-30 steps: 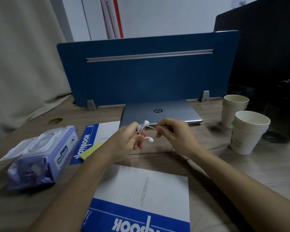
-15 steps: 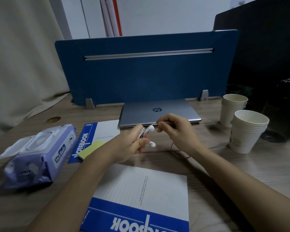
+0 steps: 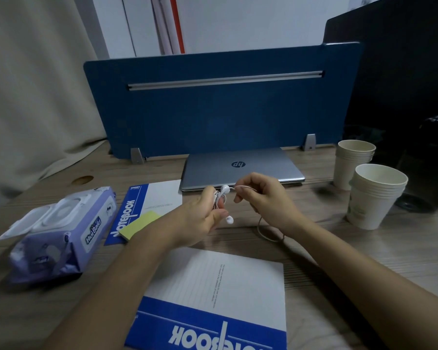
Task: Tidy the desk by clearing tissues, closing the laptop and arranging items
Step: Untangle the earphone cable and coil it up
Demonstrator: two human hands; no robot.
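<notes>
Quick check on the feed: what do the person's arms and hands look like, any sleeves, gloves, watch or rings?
Both forearms are bare for as far as the frame shows, with no sleeves in view. The left hand and right hand wear no gloves. No watch, wristband or ring shows on either, and no markings are visible.

A dark blue felt divider panel (image 3: pixel 220 109) stands upright along the desk's back edge, beige curtain (image 3: pixel 33 92) hanging at left
</notes>
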